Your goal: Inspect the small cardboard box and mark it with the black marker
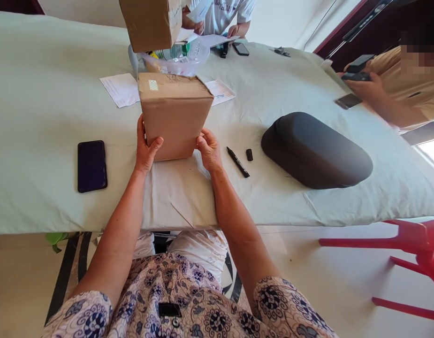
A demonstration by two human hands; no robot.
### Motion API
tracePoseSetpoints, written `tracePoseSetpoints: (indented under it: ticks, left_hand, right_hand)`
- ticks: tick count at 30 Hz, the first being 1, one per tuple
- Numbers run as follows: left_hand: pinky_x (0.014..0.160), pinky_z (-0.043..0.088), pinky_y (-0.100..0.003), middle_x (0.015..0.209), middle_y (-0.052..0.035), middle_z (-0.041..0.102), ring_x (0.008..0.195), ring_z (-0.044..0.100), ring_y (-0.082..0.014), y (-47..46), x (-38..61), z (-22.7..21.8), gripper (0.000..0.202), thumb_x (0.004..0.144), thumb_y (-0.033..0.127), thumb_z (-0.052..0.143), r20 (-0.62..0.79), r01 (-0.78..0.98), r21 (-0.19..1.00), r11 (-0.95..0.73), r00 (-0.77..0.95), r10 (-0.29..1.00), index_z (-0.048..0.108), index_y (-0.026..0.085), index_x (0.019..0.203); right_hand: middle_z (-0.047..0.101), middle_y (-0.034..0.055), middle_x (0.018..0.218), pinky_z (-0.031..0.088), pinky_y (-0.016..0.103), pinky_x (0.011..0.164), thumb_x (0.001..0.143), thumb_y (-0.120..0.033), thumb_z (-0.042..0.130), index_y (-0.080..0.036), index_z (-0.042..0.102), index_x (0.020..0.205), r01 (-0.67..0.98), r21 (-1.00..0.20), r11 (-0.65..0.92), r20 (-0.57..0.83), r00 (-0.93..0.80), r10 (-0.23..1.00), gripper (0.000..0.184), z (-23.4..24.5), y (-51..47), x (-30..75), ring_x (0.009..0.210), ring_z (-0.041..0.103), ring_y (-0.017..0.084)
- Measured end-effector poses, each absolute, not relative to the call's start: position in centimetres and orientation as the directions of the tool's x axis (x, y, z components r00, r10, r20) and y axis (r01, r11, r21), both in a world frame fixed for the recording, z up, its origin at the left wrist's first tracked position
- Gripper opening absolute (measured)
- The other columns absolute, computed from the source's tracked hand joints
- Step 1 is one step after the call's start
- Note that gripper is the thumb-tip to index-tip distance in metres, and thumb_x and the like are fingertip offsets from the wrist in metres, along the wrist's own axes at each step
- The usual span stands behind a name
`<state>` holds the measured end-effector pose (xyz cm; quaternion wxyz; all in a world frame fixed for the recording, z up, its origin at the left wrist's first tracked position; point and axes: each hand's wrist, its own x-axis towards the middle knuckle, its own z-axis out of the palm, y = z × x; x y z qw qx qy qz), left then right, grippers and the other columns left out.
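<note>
"Near the front of the bench (44, 98), what's being held?"

"Left hand (146, 149) and right hand (209, 149) are clamped low on opposite sides of a cardboard box (178, 124); whether it's lifted, I can't tell."

"Heavy?"

"Probably light, stiff, hardly slippery. I'd grip those lower side walls, where it shouldn't buckle."

"And around?"

"A marker (238, 162) and black cap (249, 155) rightward, a phone (92, 166) leftward."

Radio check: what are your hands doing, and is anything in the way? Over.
Left hand, right hand holding nearer cardboard box at opposite sides. Uncapped marker and cap lying right of it. Plastic basin beyond could block forward movement.
</note>
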<state>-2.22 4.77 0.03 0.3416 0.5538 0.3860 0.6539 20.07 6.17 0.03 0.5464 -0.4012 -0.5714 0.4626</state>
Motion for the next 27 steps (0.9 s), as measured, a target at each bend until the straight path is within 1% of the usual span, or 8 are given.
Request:
tracePoseSetpoints:
  ticks: [5,8,11,15,18,21,23,27]
  left_hand:
    - [0.125,0.036,-0.045,0.150,-0.0063,0.056,0.149,0.044,-0.0282,4.2,-2.1,1.0,0.095,0.072,0.087,0.062,0.409,-0.078,0.893,-0.443,-0.269,0.872,0.047,0.028,0.145]
    - [0.122,0.042,-0.043,0.156,-0.0056,0.051,0.150,0.043,-0.0276,3.9,-2.6,1.2,0.091,0.074,0.088,0.056,0.342,-0.188,0.895,-0.405,-0.295,0.893,0.048,0.029,0.142]
    - [0.120,0.046,-0.043,0.162,-0.0054,0.044,0.149,0.044,-0.0271,3.6,-2.9,1.4,0.095,0.075,0.091,0.050,0.283,-0.258,0.900,-0.351,-0.267,0.921,0.042,0.031,0.148]
    - [0.119,0.045,-0.042,0.161,-0.0066,0.045,0.149,0.044,-0.0265,3.2,-2.8,1.6,0.099,0.073,0.094,0.046,0.264,-0.235,0.915,-0.329,-0.267,0.927,0.039,0.032,0.151]
    - [0.120,0.044,-0.043,0.158,-0.0079,0.048,0.150,0.043,-0.0271,3.0,-2.4,1.7,0.093,0.076,0.091,0.049,0.274,-0.225,0.910,-0.348,-0.304,0.912,0.046,0.031,0.146]
    - [0.122,0.041,-0.043,0.150,-0.0096,0.056,0.148,0.046,-0.0279,2.8,-2.0,1.7,0.085,0.076,0.087,0.055,0.293,-0.172,0.909,-0.379,-0.381,0.877,0.055,0.027,0.136]
    - [0.122,0.040,-0.043,0.142,-0.0102,0.062,0.146,0.049,-0.0287,2.7,-2.0,1.7,0.081,0.075,0.085,0.059,0.304,-0.137,0.911,-0.390,-0.417,0.856,0.060,0.025,0.129]
    - [0.118,0.044,-0.042,0.129,-0.0090,0.068,0.137,0.057,-0.0273,2.5,-2.2,1.6,0.069,0.077,0.081,0.062,0.347,-0.081,0.904,-0.421,-0.437,0.830,0.062,0.026,0.119]
  right_hand:
    - [0.070,0.0031,0.117,0.056,0.045,0.096,0.074,-0.081,0.065,-0.035,0.064,0.130,0.036,-0.943,0.331,0.318,-0.192,0.928,0.073,0.5,5.5,20.1,0.108,0.065,0.022]
    - [0.067,0.0031,0.130,0.055,0.043,0.098,0.072,-0.077,0.071,-0.037,0.068,0.126,0.072,-0.934,0.349,0.327,-0.220,0.919,0.067,1.1,5.1,20.2,0.117,0.062,0.023]
    - [0.063,0.0038,0.137,0.055,0.043,0.098,0.075,-0.072,0.072,-0.037,0.069,0.126,0.066,-0.928,0.368,0.338,-0.271,0.901,0.062,1.4,4.9,20.3,0.124,0.060,0.024]
    - [0.059,0.0042,0.141,0.056,0.043,0.100,0.076,-0.070,0.073,-0.036,0.068,0.127,0.030,-0.933,0.358,0.331,-0.310,0.891,0.062,1.5,4.7,20.4,0.129,0.057,0.024]
    - [0.059,0.0041,0.139,0.057,0.041,0.099,0.076,-0.068,0.074,-0.036,0.069,0.124,0.015,-0.937,0.348,0.330,-0.286,0.900,0.058,1.4,4.6,20.3,0.130,0.056,0.023]
    - [0.061,0.0051,0.131,0.057,0.039,0.095,0.075,-0.068,0.075,-0.034,0.069,0.120,0.016,-0.935,0.354,0.339,-0.253,0.906,0.057,1.0,4.6,20.2,0.122,0.060,0.022]
    - [0.065,0.0042,0.120,0.056,0.037,0.092,0.071,-0.069,0.078,-0.034,0.065,0.127,0.054,-0.931,0.362,0.341,-0.229,0.912,0.067,0.6,4.7,20.2,0.112,0.063,0.021]
    - [0.063,-0.0022,0.091,0.056,0.034,0.083,0.061,-0.071,0.083,-0.034,0.040,0.152,0.063,-0.938,0.341,0.312,-0.277,0.909,0.107,-0.2,5.1,20.4,0.087,0.063,0.017]
